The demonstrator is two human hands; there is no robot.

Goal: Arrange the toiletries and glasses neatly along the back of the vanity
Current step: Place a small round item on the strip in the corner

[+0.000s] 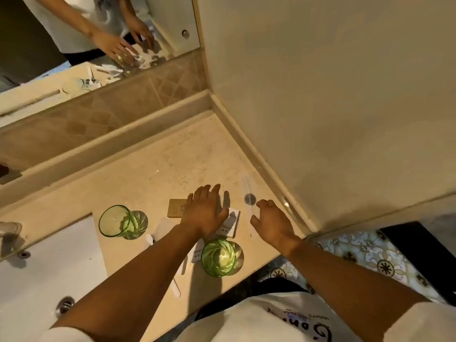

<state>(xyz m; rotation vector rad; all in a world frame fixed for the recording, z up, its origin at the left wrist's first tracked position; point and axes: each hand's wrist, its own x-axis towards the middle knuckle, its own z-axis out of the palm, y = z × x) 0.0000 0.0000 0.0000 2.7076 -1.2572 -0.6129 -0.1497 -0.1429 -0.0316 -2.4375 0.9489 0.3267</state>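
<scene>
Head view of a beige stone bench (153, 174) with a raised ledge along its back edge, below a mirror (74, 40), and a wall along its right edge. The left hand (204, 213) lies flat, fingers straight and spread, pressing on a white carton (230, 224) near the middle of the bench; its fingertips reach past the carton toward the back. The right hand (271, 222) hovers just to the right of that carton, fingers loosely curled and holding nothing, close to the right edge. Just beyond the right hand lies a slim clear sachet (248, 191) with a dark round mark — what it holds cannot be read at this sharpness.

A tan box (176, 208) sits to the left of the left hand, partly hidden by it. One green glass (118, 222) stands toward the sink (44, 267) (set in the bench at the left), and a second green glass (218, 257) stands near the front edge, between the two forearms. A small white packet (197, 253) touches the second glass on its left side. Under and beside the left forearm lie white packets and a long white stick-like item (176, 287) — probably a toothbrush or comb. All these things sit in the front half of the bench, well apart from the back ledge.
</scene>
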